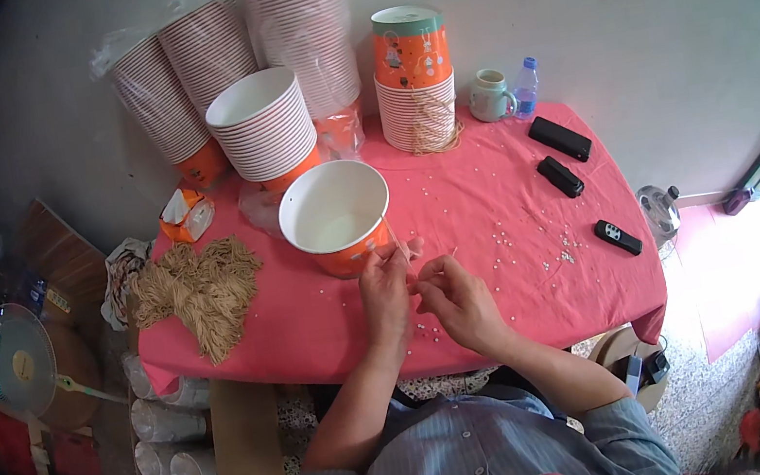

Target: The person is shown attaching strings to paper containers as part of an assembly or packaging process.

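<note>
A paper bucket (344, 260), white inside and orange outside, stands at the middle of the pink-covered table, its mouth tipped up toward me. A thin tan cord (389, 229) runs from the right side of its rim down to my left hand (387, 297). The fingers of that hand are pinched on the cord, just in front of the bucket. Close beside it on the right is my right hand (461, 302), thumb and fingers closed together. What they hold is too small to make out. Small white bits (568, 257) lie scattered on the cloth to the right.
A pile of tan cords (202, 294) lies at the left. Behind stand nested bucket stacks (261, 132), some bagged, and another stack (416, 99) with cords hanging on it. A mug (490, 95), a bottle (527, 88), black cases (560, 139) and a remote (617, 237) are at the right.
</note>
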`<state>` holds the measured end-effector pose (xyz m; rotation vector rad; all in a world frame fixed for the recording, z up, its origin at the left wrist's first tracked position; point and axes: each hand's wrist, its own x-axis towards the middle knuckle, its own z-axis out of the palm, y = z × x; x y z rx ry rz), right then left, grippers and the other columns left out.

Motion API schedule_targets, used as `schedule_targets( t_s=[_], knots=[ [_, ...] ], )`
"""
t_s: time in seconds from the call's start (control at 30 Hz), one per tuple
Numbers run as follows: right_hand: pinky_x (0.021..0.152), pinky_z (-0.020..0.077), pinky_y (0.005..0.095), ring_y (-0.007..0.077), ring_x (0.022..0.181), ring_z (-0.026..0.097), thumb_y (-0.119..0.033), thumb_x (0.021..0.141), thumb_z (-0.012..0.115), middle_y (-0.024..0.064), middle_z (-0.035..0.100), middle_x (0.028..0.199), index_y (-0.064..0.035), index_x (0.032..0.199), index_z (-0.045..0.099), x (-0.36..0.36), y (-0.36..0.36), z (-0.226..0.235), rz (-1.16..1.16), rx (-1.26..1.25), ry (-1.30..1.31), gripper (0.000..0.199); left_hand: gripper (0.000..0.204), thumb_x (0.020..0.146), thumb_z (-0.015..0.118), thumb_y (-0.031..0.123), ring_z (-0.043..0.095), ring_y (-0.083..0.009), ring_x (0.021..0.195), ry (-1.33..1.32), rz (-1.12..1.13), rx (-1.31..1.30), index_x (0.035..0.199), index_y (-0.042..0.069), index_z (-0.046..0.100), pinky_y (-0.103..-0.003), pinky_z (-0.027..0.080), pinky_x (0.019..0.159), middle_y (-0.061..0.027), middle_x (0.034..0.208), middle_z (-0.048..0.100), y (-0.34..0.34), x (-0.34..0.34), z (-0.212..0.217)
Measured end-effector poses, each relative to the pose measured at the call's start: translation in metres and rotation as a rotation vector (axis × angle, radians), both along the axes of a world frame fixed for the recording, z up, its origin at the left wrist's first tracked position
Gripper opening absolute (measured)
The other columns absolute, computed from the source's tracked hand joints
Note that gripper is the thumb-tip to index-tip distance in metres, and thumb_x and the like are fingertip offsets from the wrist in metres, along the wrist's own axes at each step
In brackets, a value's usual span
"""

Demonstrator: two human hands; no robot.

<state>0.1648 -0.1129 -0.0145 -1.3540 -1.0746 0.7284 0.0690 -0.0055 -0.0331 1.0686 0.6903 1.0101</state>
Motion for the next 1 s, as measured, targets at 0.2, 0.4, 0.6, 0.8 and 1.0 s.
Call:
schedule_targets(
  t_s=[0.2,0.4,0.6,0.8,1.0],
  knots=[
    [0.072,0.0613,0.0307,0.0157,0.086,0.077,-0.015,0.113,0.062,0.0112,0.079,0.101,0.002,0.117,0.063,0.008,0.011,-0.02,-0.027,-0.017,-0.067,0.017,0.022,0.111,0.069,0.022,0.072,-0.0154,0.101,-0.225,-0.052,-0.23,0.122,0.003,0.064,-0.027,0.058,0.074,-0.0128,0.121,0.077,-0.008,0.005,-0.001],
    [0.07,0.0606,0.0296,0.0128,0.084,0.075,-0.015,0.11,0.069,0.0099,0.079,0.097,0.0019,0.119,0.066,0.012,0.011,-0.007,-0.134,-0.038,-0.008,0.019,0.022,0.111,0.069,0.021,0.071,-0.0154,0.097,-0.302,-0.122,-0.23,0.125,0.004,0.063,-0.032,0.057,0.077,-0.0138,0.123,0.076,-0.014,0.0,0.001],
    [0.068,0.0605,0.0277,0.0122,0.083,0.077,-0.009,0.107,0.073,0.0088,0.081,0.096,0.0021,0.121,0.068,0.009,0.013,0.009,-0.206,0.11,-0.038,0.018,0.019,0.112,0.067,0.018,0.07,-0.0147,0.097,-0.353,-0.098,-0.228,0.124,0.003,0.064,-0.033,0.057,0.083,-0.0125,0.122,0.076,-0.016,0.004,0.0],
    [0.069,0.0621,0.0282,0.0148,0.084,0.08,-0.006,0.106,0.072,0.0077,0.081,0.097,0.0031,0.113,0.074,0.015,0.014,0.007,-0.141,0.166,-0.08,0.011,0.017,0.111,0.069,0.019,0.068,-0.0144,0.105,-0.336,-0.115,-0.212,0.124,0.008,0.065,-0.035,0.052,0.093,-0.0045,0.116,0.073,-0.023,0.0,0.006],
    [0.072,0.0627,0.0293,0.0148,0.083,0.08,-0.003,0.103,0.073,0.0084,0.08,0.093,0.0043,0.108,0.074,0.014,0.014,0.022,-0.14,0.091,-0.291,0.009,0.02,0.111,0.069,0.02,0.07,-0.0141,0.103,-0.307,-0.092,-0.159,0.123,0.003,0.069,-0.033,0.06,0.086,-0.0063,0.115,0.074,-0.026,-0.006,-0.01]
  ],
)
